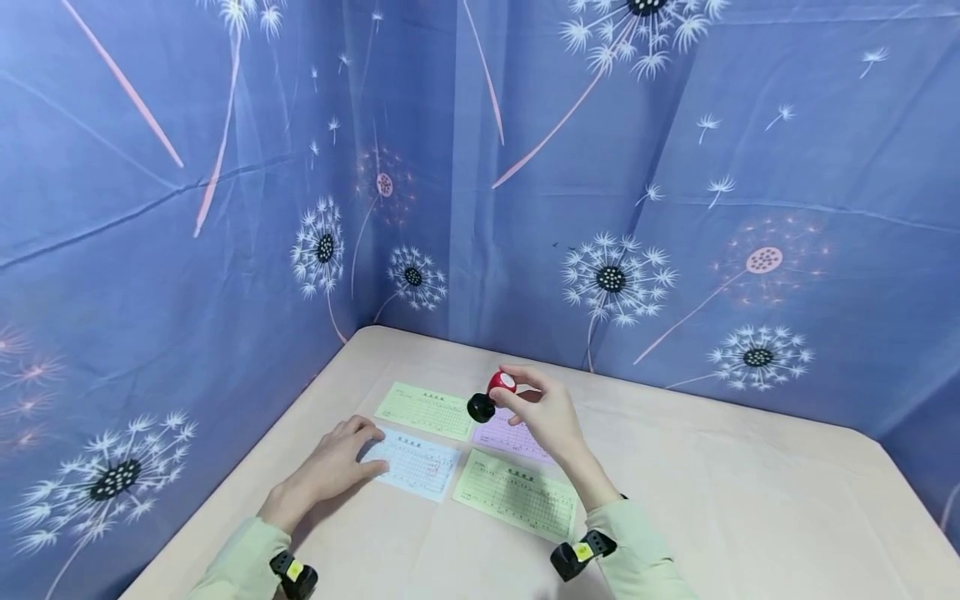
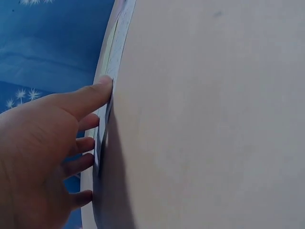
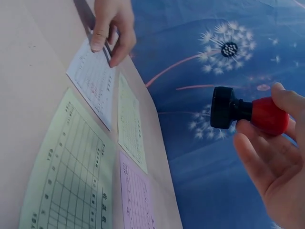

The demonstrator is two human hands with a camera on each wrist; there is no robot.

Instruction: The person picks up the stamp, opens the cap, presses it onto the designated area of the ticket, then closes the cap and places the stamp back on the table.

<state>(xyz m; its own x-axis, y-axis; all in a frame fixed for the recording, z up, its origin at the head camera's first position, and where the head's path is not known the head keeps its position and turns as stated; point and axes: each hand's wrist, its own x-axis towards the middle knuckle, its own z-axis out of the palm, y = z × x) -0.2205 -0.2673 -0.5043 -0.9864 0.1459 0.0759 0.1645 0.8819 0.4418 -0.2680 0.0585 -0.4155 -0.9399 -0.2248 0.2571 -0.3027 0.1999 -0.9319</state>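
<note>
Right hand [image 1: 546, 415] holds bulbous stamp [image 3: 245, 110]; left hand [image 1: 335, 461] touches thin blue paper [image 1: 416, 464].

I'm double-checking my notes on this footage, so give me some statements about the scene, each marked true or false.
1. The right hand holds a stamp with a red handle. True.
2. The left hand is at the edge of the blue slip. True.
3. The stamp is standing on the table. False: it is held in the air above the table.
4. Red marks show on the blue slip. True.
5. All the slips are the same colour. False: besides the blue slip there are a purple slip, a nearer green slip and a farther green slip.
6. The stamp's base is white. False: the base is black.
</note>
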